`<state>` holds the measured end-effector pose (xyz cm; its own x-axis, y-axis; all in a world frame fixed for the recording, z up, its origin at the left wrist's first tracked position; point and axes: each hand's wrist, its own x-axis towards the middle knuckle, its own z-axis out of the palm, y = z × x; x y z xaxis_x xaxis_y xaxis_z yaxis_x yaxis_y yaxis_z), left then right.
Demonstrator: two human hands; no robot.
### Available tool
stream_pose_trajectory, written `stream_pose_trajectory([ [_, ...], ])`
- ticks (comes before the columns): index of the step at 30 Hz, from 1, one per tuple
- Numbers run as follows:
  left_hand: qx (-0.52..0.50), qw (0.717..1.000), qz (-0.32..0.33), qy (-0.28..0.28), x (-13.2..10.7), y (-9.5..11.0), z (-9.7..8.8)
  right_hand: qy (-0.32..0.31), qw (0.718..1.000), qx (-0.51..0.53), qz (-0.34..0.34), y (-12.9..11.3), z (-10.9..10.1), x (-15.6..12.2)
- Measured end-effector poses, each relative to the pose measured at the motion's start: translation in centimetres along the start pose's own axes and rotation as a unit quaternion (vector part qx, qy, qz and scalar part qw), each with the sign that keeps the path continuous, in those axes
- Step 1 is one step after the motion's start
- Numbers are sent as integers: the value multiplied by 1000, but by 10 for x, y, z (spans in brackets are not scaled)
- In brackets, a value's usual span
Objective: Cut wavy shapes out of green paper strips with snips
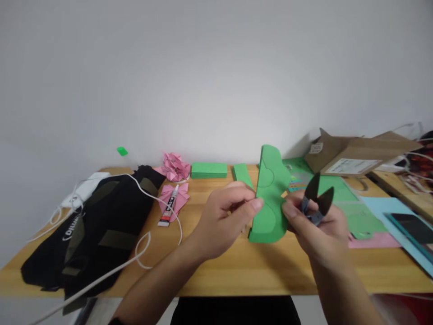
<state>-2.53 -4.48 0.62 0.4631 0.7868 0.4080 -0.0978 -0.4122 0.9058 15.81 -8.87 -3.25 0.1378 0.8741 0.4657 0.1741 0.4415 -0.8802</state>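
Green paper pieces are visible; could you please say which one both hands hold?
The wavy-edged green paper piece, raised between the left hand and right hand; the rectangular green paper stack and green paper strip lie on the wooden table.

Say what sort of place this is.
Probably a papercraft workspace at a wooden table: scissors and shaped green paper being held, plus folded pink paper lying beyond.

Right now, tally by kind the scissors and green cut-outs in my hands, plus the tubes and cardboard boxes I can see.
Scissors, in the right hand: 1
Green cut-out, held between both hands: 1
Tube: 1
Cardboard box: 1
Total: 4
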Motion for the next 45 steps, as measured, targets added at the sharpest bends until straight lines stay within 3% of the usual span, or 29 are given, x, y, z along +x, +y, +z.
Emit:
stream_pose_trajectory([
  [8, 36, 998, 35, 22, 13, 4, 1, 55, 996, -70, -30, -14, 4, 11],
  [20, 69, 995, 71, 31, 20, -4, 4, 67, 991, -99, -55, -10, 3, 14],
  [31, 52, 996, 6, 73, 20, -10, 9, 37, 993, -108, -35, -11, 6, 24],
  [36, 22, 998, -46, 42, 17, -15, 5, 53, 993, -98, -27, -11, 9, 24],
  [45, 21, 999, -29, 40, 15, -17, 6, 81, 993, -81, -16, -17, 11, 26],
])
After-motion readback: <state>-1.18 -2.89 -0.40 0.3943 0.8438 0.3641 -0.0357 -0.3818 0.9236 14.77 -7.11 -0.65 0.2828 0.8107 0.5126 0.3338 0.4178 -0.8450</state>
